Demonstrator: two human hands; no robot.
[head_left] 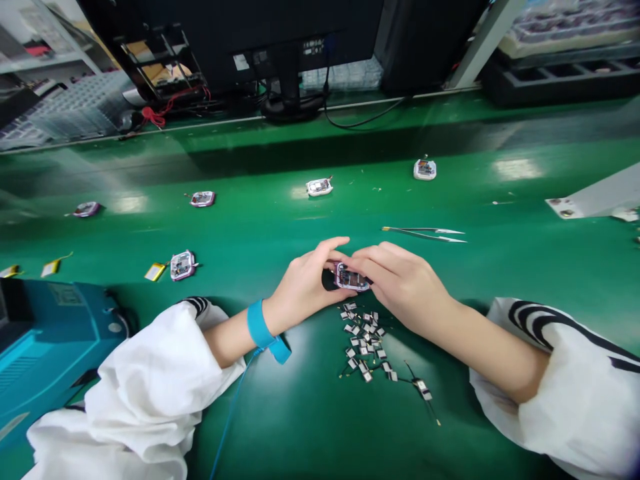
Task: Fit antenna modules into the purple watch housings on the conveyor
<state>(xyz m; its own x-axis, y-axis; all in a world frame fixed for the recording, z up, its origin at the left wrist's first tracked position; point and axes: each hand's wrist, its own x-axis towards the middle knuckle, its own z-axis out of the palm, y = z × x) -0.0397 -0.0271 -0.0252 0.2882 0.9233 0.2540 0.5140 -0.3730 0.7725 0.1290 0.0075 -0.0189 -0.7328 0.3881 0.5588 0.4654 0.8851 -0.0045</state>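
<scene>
Between my two hands is a small purple-rimmed watch case (351, 279) with its circuit board showing. My left hand (313, 277) grips its left side between thumb and fingers, the index finger stretched out above. The fingers of my right hand (407, 280) are closed together at the case's upper right edge; whether they pinch a small part there is hidden. Just below lies a loose pile of small silver modules with black wires (365, 340). One such module (423, 389) lies apart at the lower right. Metal tweezers (425, 233) rest beyond my right hand.
Open watch cases (320, 187) (425, 169) (203, 199) (87, 209) stand in a row across the green bench. Another case (183, 265) lies left, wired to a yellow battery (155, 271). A blue machine (60, 353) stands at left; a monitor (290, 87) is behind. A blue wrist strap cord (233, 413) trails down.
</scene>
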